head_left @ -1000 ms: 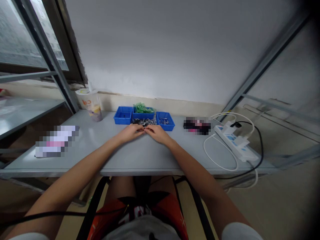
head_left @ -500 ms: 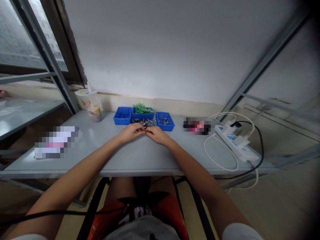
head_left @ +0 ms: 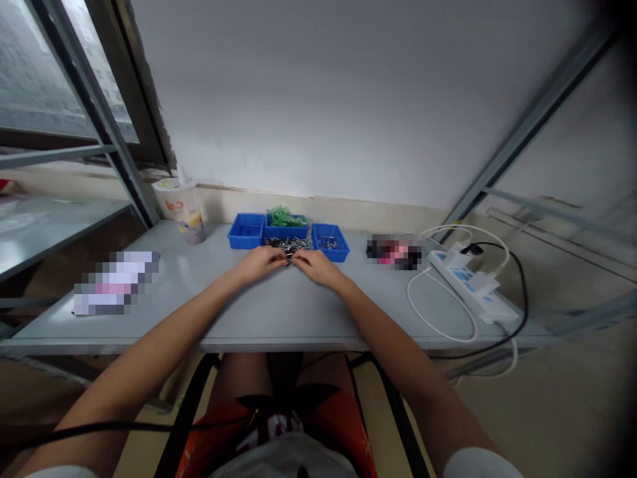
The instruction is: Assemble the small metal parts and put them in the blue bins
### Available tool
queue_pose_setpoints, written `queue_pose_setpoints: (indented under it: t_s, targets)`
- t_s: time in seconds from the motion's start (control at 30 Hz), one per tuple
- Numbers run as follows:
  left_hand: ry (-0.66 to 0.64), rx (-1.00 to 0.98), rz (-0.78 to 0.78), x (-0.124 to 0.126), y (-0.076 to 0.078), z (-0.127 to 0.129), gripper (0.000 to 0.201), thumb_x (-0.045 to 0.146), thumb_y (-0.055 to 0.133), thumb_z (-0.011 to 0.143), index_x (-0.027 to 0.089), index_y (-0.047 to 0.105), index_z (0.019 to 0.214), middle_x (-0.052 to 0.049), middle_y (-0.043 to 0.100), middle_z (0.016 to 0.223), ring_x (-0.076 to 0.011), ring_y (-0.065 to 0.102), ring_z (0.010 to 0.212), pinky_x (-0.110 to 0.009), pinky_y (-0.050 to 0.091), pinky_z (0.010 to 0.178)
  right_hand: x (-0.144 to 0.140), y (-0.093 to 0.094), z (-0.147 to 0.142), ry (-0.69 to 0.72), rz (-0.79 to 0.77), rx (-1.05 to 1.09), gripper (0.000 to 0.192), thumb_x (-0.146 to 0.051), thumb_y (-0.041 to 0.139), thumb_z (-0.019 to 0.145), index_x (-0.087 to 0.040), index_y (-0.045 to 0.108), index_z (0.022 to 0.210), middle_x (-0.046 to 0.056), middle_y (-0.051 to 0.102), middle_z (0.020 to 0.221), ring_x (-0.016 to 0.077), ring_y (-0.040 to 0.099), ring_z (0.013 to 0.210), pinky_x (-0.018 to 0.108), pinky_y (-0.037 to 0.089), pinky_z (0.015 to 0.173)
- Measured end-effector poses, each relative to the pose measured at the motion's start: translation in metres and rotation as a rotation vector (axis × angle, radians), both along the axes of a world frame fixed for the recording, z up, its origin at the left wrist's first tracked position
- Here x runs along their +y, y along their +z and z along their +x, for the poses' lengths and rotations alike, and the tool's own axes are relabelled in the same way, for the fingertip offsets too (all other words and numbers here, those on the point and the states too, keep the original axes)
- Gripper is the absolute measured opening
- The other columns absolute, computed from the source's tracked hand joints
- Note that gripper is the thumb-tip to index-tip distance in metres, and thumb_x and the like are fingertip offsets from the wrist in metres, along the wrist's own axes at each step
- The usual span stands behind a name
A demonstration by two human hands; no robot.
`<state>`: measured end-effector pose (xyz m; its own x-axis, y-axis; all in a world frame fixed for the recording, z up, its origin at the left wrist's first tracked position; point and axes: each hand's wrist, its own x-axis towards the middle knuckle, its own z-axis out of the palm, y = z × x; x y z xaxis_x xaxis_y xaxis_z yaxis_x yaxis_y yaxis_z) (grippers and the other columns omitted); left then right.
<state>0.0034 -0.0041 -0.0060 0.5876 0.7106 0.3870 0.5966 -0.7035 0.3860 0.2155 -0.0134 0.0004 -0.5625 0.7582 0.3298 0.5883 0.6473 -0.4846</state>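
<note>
Both bare forearms reach forward from the lower corners of the view and converge toward the middle, forming a narrow V. The left hand (head_left: 259, 263) lies palm down, knuckles up, its fingers curled inward toward the right. The right hand (head_left: 313, 264) mirrors it, fingers bent and pointing left. The fingertips of the 2 hands meet, touching or nearly so, pinched close together; what lies between them is too small to tell. Both wrists are low and straight.
</note>
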Motion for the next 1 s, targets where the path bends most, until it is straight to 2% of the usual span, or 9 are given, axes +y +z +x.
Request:
queue_pose_setpoints:
  t_s: [0.27, 0.4, 0.53, 0.7, 0.8, 1.0]
  targets:
    - [0.016, 0.011, 0.05, 0.002, 0.002, -0.005, 0.027, 0.035, 0.047, 0.092, 0.019, 0.068, 0.094, -0.005, 0.07, 0.089, -0.018, 0.062, 0.078, -0.025, 0.043, 0.07, 0.007, -0.005, 0.004, -0.032, 0.018, 0.011, 0.021, -0.028, 0.048, 0.093, -0.017, 0.066, 0.096, 0.002, 0.066, 0.082, 0.0123, 0.056, 0.073, 0.022, 0.036, 0.069]
    - [0.03, -0.015, 0.099, 0.005, 0.0, -0.007, 0.025, 0.035, 0.05, 0.091, 0.018, 0.069, 0.093, -0.006, 0.068, 0.088, -0.0175, 0.061, 0.078, -0.026, 0.044, 0.071, 0.008, -0.008, 0.004, -0.001, 0.008, -0.011, 0.02, -0.025, 0.048, 0.093, -0.017, 0.066, 0.099, 0.003, 0.068, 0.085, 0.0124, 0.057, 0.075, 0.022, 0.038, 0.07]
    - [-0.019, -0.052, 0.162, 0.009, -0.003, -0.009, 0.025, 0.037, 0.053, 0.09, 0.019, 0.07, 0.09, -0.006, 0.067, 0.085, -0.0175, 0.06, 0.081, -0.027, 0.045, 0.072, 0.007, -0.01, 0.002, 0.031, 0.04, -0.074, 0.019, -0.02, 0.05, 0.091, -0.018, 0.067, 0.099, 0.004, 0.069, 0.093, 0.0138, 0.06, 0.082, 0.024, 0.039, 0.075]
    - [-0.069, -0.068, 0.214, 0.011, -0.008, -0.01, 0.028, 0.04, 0.052, 0.091, 0.019, 0.07, 0.091, -0.005, 0.065, 0.085, -0.0166, 0.06, 0.082, -0.026, 0.045, 0.072, 0.004, -0.008, -0.001, 0.035, 0.025, -0.106, 0.019, -0.017, 0.05, 0.091, -0.018, 0.067, 0.098, 0.004, 0.07, 0.092, 0.0139, 0.06, 0.081, 0.024, 0.039, 0.074]
    - [-0.077, -0.065, 0.22, 0.012, -0.007, -0.012, 0.029, 0.04, 0.051, 0.092, 0.019, 0.07, 0.092, -0.005, 0.064, 0.084, -0.0164, 0.06, 0.081, -0.026, 0.045, 0.072, 0.005, -0.006, 0.002, 0.028, 0.022, -0.083, 0.019, -0.02, 0.05, 0.092, -0.017, 0.067, 0.097, 0.004, 0.069, 0.091, 0.0139, 0.061, 0.081, 0.023, 0.04, 0.074]
    - [-0.003, -0.063, 0.177, 0.011, -0.003, -0.011, 0.027, 0.036, 0.051, 0.092, 0.018, 0.07, 0.093, -0.007, 0.065, 0.087, -0.0169, 0.06, 0.08, -0.027, 0.046, 0.073, 0.006, -0.001, 0.004, -0.065, 0.119, 0.069, 0.022, -0.028, 0.047, 0.094, -0.018, 0.066, 0.097, 0.005, 0.068, 0.093, 0.0144, 0.059, 0.083, 0.024, 0.04, 0.077]
